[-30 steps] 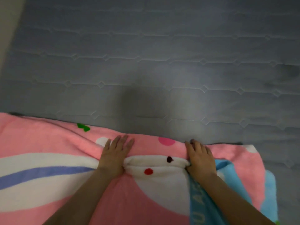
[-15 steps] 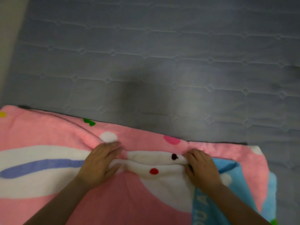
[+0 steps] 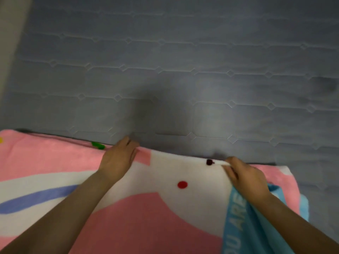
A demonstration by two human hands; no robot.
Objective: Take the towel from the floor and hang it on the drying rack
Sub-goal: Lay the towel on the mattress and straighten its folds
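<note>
A large pink and white towel (image 3: pixel 165 202) with a purple stripe, coloured dots and a blue lettered band lies spread across the lower half of the view. My left hand (image 3: pixel 119 158) grips its far edge near a pink patch. My right hand (image 3: pixel 245 178) pinches the same edge beside a dark dot, where the blue band begins. The stretch of towel between my hands is pulled up and taut. No drying rack is in view.
A grey quilted mat (image 3: pixel 183 70) with a diamond stitch pattern covers the floor beyond the towel. A strip of pale floor or wall (image 3: pixel 9 43) runs along the left edge.
Both hands have closed on the towel's fold and lifted it away from me, so the white part now stretches flat between them. The hands have spread further apart.
</note>
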